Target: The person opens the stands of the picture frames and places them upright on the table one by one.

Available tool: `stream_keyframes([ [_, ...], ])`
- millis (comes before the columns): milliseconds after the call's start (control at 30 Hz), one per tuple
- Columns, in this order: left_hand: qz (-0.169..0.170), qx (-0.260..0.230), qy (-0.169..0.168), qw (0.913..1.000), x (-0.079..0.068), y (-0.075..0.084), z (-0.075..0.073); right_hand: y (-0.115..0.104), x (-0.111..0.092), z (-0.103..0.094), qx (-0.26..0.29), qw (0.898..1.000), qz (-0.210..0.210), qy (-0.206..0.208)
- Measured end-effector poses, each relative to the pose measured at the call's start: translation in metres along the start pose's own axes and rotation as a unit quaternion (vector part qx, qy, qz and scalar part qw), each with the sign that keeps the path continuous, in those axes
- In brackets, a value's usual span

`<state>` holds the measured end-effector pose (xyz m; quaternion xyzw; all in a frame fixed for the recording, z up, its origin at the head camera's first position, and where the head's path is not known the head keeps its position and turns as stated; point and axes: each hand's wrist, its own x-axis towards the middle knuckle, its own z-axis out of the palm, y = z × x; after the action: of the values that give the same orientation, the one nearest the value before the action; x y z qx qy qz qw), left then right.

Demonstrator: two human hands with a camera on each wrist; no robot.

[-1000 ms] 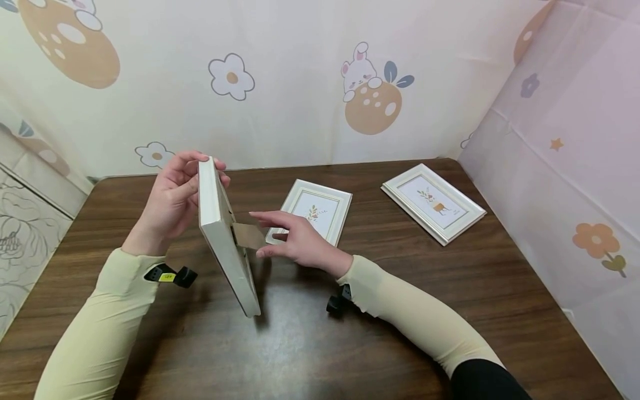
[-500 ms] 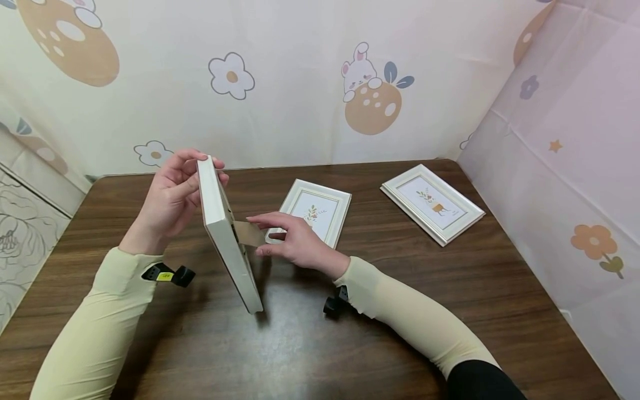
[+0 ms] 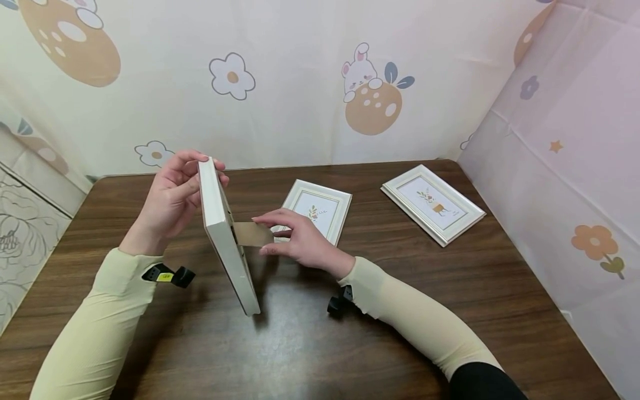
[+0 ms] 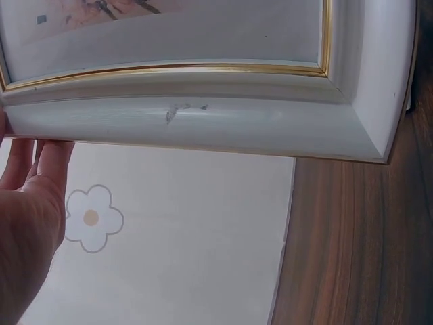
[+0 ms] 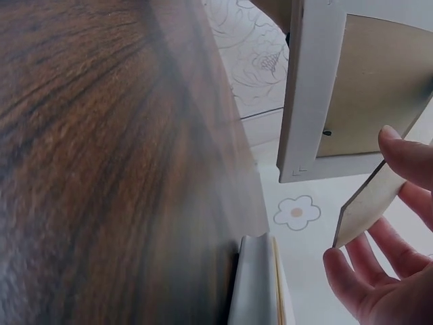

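My left hand (image 3: 172,194) grips the upper far corner of a white picture frame (image 3: 231,261), which stands tilted on edge on the table. In the left wrist view the frame's front shows a gold inner trim (image 4: 203,68) and a scuff on its moulding. From the frame's brown backing board (image 5: 379,81) sticks out a flat brown easel stand (image 3: 252,233). My right hand (image 3: 307,239) holds this stand by its free end, thumb at one edge and fingers at the other. The hinge is hidden in the head view.
Behind my right hand a smaller white frame with a plant print (image 3: 320,208) lies face up. Another such frame (image 3: 432,203) lies at the table's back right. A patterned cloth (image 3: 300,111) hangs along the back edge of the brown wooden table (image 3: 310,355).
The easel stand has swung farther out from the frame's back, with my right hand moving slightly right. My left hand and the frame have barely shifted.
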<state>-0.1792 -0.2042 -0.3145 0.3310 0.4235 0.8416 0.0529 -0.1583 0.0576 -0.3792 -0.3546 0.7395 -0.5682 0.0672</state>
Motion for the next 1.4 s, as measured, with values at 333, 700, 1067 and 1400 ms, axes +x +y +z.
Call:
stream_keyframes([
  [333,0.001,0.002,0.001,1.0000,-0.002,0.000,-0.001,-0.004,-0.004,-0.009,-0.079,0.997,-0.011,0.012],
  [700,-0.014,0.010,0.010,0.9998,-0.004,-0.001,-0.006,-0.008,-0.010,-0.020,-0.139,0.988,-0.045,0.039],
  [1067,-0.028,0.088,0.056,0.9942,-0.006,-0.005,-0.005,-0.011,-0.012,-0.028,-0.173,0.981,-0.078,0.049],
  [1400,-0.018,0.040,0.016,0.9989,-0.008,-0.006,-0.008,-0.018,-0.015,-0.027,-0.203,0.975,-0.084,0.037],
])
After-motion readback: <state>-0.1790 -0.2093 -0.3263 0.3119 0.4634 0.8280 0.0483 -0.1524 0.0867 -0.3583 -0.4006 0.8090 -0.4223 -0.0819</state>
